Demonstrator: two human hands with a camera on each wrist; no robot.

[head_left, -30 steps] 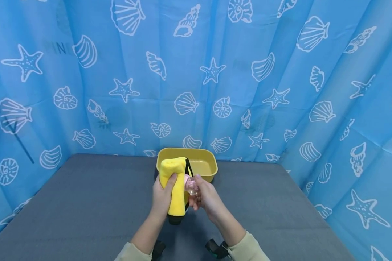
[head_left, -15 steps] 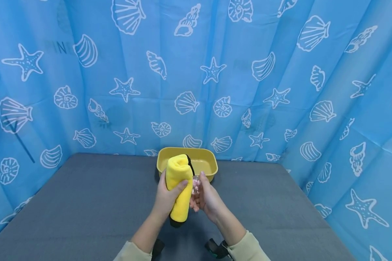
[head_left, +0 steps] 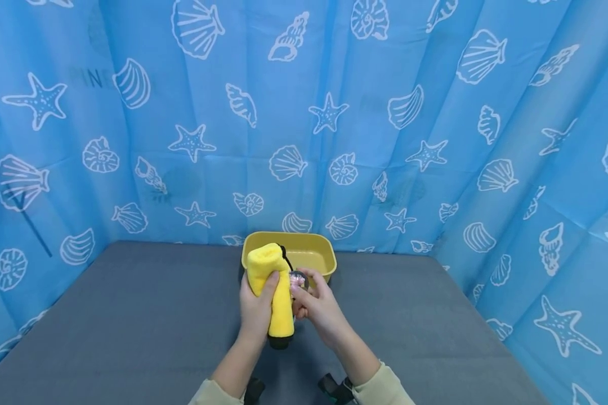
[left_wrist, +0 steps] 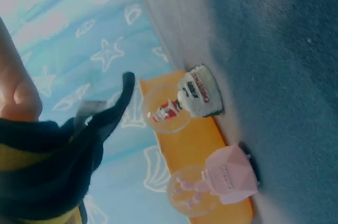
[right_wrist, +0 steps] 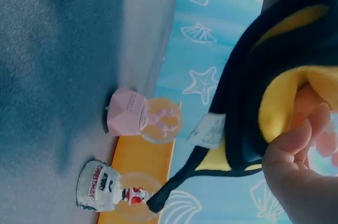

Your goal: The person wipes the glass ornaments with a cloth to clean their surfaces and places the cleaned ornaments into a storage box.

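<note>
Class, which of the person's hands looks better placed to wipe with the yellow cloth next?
Probably the left hand: it grips the yellow cloth close to the clear ball, while the right hand holds that ball.

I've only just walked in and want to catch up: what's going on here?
A person's left hand grips a yellow cloth with black edging, while the right hand holds a clear globe with something pink inside, up against the cloth. The wrist views show a pink-based snow globe and a white-based snow globe standing on the grey table, in front of a yellow bin. Neither hand is touching those two.
</note>
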